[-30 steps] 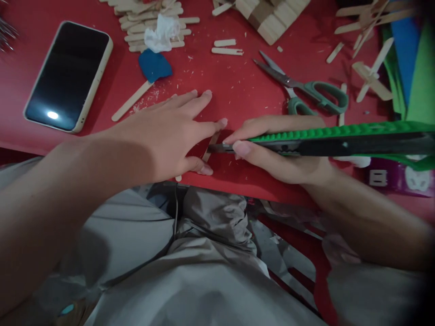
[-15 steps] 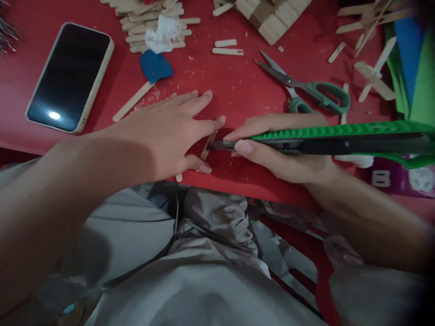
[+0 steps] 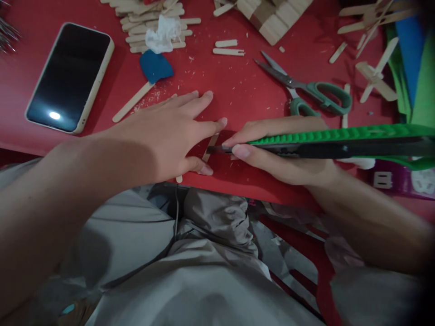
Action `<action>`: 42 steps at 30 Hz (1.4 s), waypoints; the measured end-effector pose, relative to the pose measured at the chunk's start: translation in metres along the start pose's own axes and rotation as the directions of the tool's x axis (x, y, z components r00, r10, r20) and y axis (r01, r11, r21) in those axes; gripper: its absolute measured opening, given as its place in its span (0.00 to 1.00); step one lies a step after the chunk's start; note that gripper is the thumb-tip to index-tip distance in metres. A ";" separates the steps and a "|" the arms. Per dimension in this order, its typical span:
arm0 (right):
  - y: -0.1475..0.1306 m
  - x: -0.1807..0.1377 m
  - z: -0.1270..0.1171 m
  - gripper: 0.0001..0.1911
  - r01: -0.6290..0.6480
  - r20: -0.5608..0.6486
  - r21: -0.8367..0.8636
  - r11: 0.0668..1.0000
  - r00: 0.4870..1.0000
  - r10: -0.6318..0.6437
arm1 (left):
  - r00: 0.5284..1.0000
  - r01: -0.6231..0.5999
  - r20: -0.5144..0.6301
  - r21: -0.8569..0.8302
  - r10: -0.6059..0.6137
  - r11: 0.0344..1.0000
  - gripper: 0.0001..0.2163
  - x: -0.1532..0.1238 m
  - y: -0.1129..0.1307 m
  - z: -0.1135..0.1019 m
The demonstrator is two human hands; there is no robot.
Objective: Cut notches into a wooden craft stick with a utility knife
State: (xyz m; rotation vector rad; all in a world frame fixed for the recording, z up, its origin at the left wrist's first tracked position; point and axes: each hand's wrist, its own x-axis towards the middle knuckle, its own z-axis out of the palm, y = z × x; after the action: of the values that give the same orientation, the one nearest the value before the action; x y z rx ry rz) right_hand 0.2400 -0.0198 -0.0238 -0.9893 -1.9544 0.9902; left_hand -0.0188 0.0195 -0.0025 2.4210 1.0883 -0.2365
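Note:
My left hand [image 3: 166, 133] lies flat with fingers spread on the red table [image 3: 238, 86], its index finger and thumb pinning a wooden craft stick [image 3: 210, 148] near the front edge. My right hand [image 3: 282, 151] is closed around a green and black utility knife [image 3: 340, 141]. The blade tip touches the stick between my left fingertips.
A phone [image 3: 70, 77] lies at the left. Green-handled scissors [image 3: 306, 90] lie behind my right hand. A stick with a blue tip [image 3: 149, 72], a pile of sticks [image 3: 152, 25], a wooden block structure [image 3: 272, 16], stick crosses [image 3: 374, 74] and coloured sheets [image 3: 414, 68] fill the back.
The knife blade has shifted slightly back and forth across the stick. My left hand has stayed in place.

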 end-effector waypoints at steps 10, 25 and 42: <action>0.000 0.000 0.000 0.04 0.016 0.019 0.013 1.000 1.000 -0.016 | 1.000 -0.012 -0.006 0.015 0.012 1.000 0.36 -0.001 0.001 0.000; -0.002 -0.001 -0.001 0.05 -0.022 0.031 0.009 1.000 0.999 0.022 | 0.996 -0.076 -0.044 -0.024 0.075 0.997 0.36 -0.003 -0.005 0.002; -0.003 0.000 -0.001 0.05 0.002 0.028 0.011 1.000 1.000 -0.003 | 0.999 -0.030 -0.024 0.001 0.030 1.000 0.39 -0.001 -0.001 0.001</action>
State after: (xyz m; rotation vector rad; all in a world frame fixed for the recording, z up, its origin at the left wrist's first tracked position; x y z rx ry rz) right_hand 0.2405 -0.0209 -0.0211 -0.9717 -1.9702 1.0174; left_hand -0.0201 0.0186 -0.0031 2.4449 1.0609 -0.1986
